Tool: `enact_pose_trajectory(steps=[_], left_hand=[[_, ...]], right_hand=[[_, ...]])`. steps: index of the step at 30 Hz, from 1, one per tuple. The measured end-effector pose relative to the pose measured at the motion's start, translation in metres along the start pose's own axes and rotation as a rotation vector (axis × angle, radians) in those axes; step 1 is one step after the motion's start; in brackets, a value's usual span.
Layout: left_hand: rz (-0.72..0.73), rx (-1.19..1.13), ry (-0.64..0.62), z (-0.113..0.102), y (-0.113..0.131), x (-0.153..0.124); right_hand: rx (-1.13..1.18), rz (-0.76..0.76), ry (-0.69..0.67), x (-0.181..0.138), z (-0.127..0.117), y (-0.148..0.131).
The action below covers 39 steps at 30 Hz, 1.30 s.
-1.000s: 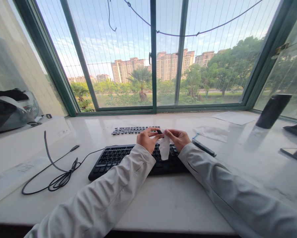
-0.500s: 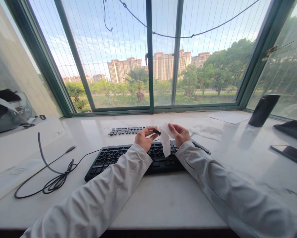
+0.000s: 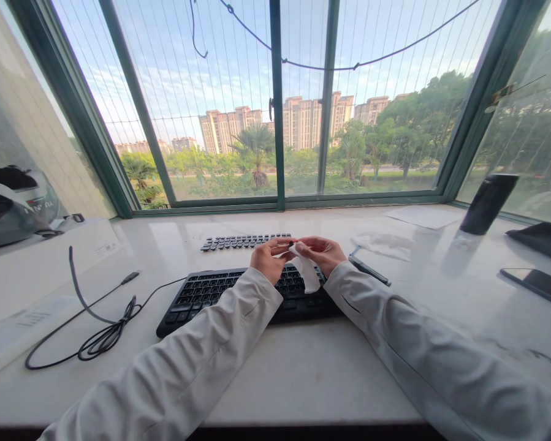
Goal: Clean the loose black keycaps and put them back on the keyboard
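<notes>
My left hand (image 3: 266, 260) pinches a small black keycap (image 3: 292, 244), which the fingers mostly hide. Closed on a white wipe (image 3: 308, 277), my right hand (image 3: 325, 252) presses a part of it against the keycap, and the rest hangs down. Both hands meet just above a black keyboard (image 3: 201, 297), whose key positions show dark sockets. Behind the hands, rows of loose black keycaps (image 3: 241, 243) lie on the white marble counter (image 3: 275, 373).
Left of the keyboard lie a coiled black cable (image 3: 103, 337) and its plug (image 3: 130, 277). To the right are a slim dark tool (image 3: 369, 271), crumpled clear plastic (image 3: 385, 245), white paper (image 3: 422, 216), a black cylinder (image 3: 489, 205) and a phone (image 3: 539, 286). A helmet (image 3: 18, 202) rests at left.
My right hand has moved left with the wipe, bringing it onto the keycap. My left hand stays in nearly the same place, still pinching the keycap.
</notes>
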<state>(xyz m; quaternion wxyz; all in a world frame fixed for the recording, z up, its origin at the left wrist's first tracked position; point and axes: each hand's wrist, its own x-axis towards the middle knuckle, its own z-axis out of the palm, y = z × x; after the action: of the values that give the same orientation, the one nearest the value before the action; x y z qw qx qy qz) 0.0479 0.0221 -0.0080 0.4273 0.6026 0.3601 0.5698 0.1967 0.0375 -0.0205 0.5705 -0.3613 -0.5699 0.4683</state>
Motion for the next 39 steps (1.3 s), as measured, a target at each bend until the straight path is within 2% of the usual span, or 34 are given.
enact_pose_trajectory(steps=[4, 8, 17, 20, 24, 26, 30, 36, 39], left_hand=[[-0.088, -0.012, 0.012, 0.000, 0.002, 0.000], [-0.104, -0.057, 0.001, -0.001, -0.001, 0.001], [0.001, -0.104, -0.016, 0.001, -0.001, 0.002], [-0.002, -0.088, -0.010, 0.001, -0.002, 0.003], [-0.035, -0.049, 0.007, 0.000, -0.002, 0.002], [-0.049, -0.052, -0.004, 0.000, -0.002, 0.002], [-0.060, -0.054, -0.012, 0.000, -0.003, 0.001], [-0.083, -0.029, 0.020, 0.000, -0.003, 0.002], [-0.011, 0.013, 0.022, 0.000, -0.005, 0.003]], right_hand=[[0.027, -0.007, -0.012, 0.003, -0.002, 0.000], [0.054, -0.040, 0.008, 0.006, -0.002, 0.001], [0.239, -0.050, 0.317, 0.018, -0.012, 0.003], [0.214, -0.031, 0.267, 0.016, -0.010, 0.003], [0.204, 0.023, 0.071, 0.008, -0.001, 0.004], [0.233, 0.067, 0.018, 0.005, 0.002, 0.003], [0.282, 0.112, 0.031, 0.003, 0.003, 0.002], [0.190, 0.120, 0.066, 0.009, -0.002, 0.009], [0.143, 0.116, 0.133, 0.014, -0.008, 0.013]])
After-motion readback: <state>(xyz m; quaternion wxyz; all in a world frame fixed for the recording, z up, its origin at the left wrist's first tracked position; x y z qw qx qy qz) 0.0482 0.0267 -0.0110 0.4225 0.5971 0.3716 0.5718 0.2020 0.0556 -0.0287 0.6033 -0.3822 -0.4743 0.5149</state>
